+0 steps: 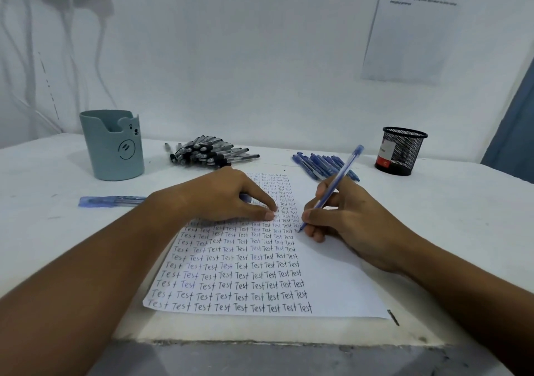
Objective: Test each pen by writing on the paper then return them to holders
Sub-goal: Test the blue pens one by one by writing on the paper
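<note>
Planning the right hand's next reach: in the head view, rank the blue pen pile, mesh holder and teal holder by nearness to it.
From the right hand:
1. Blue pen pile, just behind it.
2. Mesh holder, back right.
3. Teal holder, far left.

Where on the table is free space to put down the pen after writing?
Free patches: the table right of the paper, in front of the mesh holder; and the near left corner below the lone blue pen. Crowded: the back edge, with the black pens and blue pens.
</note>
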